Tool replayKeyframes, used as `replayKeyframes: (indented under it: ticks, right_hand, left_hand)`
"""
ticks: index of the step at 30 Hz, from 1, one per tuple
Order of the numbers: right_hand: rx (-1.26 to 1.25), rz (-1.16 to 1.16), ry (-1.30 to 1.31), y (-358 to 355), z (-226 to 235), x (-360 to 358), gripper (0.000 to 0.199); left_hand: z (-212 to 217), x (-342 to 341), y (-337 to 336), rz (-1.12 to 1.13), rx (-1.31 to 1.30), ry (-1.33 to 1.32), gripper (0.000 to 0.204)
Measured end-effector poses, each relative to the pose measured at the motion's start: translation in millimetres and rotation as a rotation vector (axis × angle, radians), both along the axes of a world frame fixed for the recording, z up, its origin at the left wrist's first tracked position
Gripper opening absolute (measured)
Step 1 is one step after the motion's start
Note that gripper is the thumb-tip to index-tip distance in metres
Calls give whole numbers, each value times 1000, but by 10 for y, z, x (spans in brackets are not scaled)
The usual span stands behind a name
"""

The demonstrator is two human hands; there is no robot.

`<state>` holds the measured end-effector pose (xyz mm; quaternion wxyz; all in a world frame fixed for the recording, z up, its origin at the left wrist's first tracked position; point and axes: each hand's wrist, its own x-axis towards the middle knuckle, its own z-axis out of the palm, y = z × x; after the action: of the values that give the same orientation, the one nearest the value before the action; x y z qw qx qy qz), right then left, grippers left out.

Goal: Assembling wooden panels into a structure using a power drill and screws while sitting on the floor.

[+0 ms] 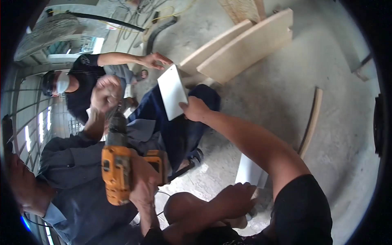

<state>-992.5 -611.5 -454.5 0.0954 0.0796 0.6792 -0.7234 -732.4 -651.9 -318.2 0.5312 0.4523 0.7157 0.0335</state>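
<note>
My right hand (pixel 195 108) grips the lower right edge of a thin white panel (pixel 172 92), thumb on its face. A co-worker's fingers reach the panel's upper corner. My left forearm crosses low in front of me, and my left hand (pixel 239 199) is curled closed near a second white panel (pixel 248 170); whatever it may hold is hidden. To the left, a co-worker in a grey jacket grips an orange cordless drill (pixel 116 165), bit pointing up. That person's other hand is raised, blurred, near the bit.
Two pale wooden boards (pixel 249 47) stand on edge beyond the white panel. A curved wooden strip (pixel 312 118) lies on the concrete floor (pixel 339 134) to the right. A black hose (pixel 155 36) and cables lie at the far left. A masked co-worker (pixel 77 85) leans in.
</note>
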Motion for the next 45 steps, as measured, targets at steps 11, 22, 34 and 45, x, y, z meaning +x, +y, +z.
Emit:
replayKeyframes:
  ticks: [11,22,34,45]
  right_hand:
    - [-24,-58,-38,4,63,53,50]
    - [-120,-8,-114,105,176,39,46]
    - [-120,109,-123,169,302,104,48]
    - [-44,76,-73,13,315,180,44]
  left_hand:
    - [384,-34,228,-26,-142,-99,53]
    - [349,-27,137,-13,-113,-74,51]
    - [280,88,26,77,203,115,18]
    - [109,251,-150,200,145,115,35]
